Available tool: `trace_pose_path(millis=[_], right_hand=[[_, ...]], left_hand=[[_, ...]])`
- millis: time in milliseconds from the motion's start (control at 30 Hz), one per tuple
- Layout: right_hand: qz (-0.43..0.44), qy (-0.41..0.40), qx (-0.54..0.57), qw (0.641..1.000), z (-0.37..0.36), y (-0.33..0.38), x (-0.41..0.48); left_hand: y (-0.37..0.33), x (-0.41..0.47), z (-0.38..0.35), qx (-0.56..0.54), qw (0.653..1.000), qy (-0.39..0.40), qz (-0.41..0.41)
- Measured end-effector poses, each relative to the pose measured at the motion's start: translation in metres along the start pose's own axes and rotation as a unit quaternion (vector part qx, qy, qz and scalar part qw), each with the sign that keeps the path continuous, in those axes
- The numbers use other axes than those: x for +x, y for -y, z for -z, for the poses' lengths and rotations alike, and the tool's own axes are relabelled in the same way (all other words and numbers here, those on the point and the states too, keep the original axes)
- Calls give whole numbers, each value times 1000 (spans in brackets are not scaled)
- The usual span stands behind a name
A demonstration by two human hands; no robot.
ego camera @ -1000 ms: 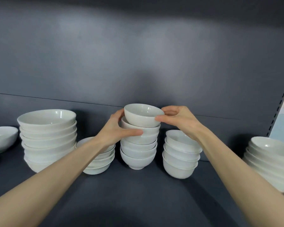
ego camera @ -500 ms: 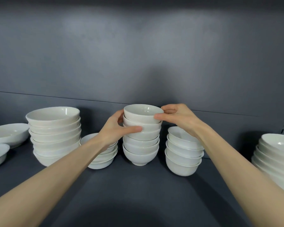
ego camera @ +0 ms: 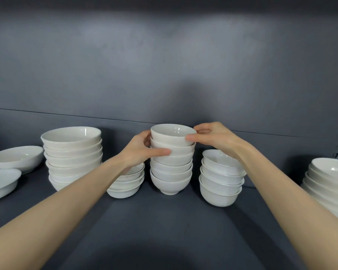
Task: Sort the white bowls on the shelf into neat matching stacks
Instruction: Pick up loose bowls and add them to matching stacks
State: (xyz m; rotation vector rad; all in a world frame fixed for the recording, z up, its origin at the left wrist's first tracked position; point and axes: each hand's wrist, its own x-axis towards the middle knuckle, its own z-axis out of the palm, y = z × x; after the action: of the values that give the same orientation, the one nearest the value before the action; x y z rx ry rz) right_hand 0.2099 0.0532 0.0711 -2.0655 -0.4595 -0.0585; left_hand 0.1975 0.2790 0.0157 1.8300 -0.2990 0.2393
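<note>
Right hand [ego camera: 217, 141] pinches the rim of the top bowl [ego camera: 172, 134], thumb in front and fingers curled behind, while my left hand [ego camera: 141, 151] clasps the bowls just beneath it. That top bowl sits mouth up and level, crowning the middle stack [ego camera: 171, 176], which rises straight from the matte grey shelf [ego camera: 164, 221]: six small, round, glossy white footed bowls. Just right of it stands the right-hand stack [ego camera: 220, 180] of four similar bowls. Just left is the short stack [ego camera: 127, 184] of three shallower ones, then the wide stack [ego camera: 72, 152].
</note>
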Motion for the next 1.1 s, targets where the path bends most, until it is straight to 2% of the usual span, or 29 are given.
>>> trace_pose_path(millis=[133, 267, 367, 500, 833, 1100], right_hand=[[-26, 13, -25, 999, 0, 8, -3], [-31, 8, -61, 998, 0, 18, -8], [14, -11, -157, 987, -2, 28, -14], [86, -75, -269, 956, -9, 43, -20], [189, -50, -325, 925, -80, 107, -23], [227, -27, -322, 919, -184, 171, -21]], left_hand=[[-7, -2, 6, 61, 998, 22, 14], [-20, -5, 14, 177, 984, 11, 33], [-32, -12, 21, 293, 955, -23, 24], [-54, -31, 38, 386, 921, -49, -14], [-88, -95, 127, 581, 806, -93, -61], [-80, -157, 235, 649, 747, -136, -49]])
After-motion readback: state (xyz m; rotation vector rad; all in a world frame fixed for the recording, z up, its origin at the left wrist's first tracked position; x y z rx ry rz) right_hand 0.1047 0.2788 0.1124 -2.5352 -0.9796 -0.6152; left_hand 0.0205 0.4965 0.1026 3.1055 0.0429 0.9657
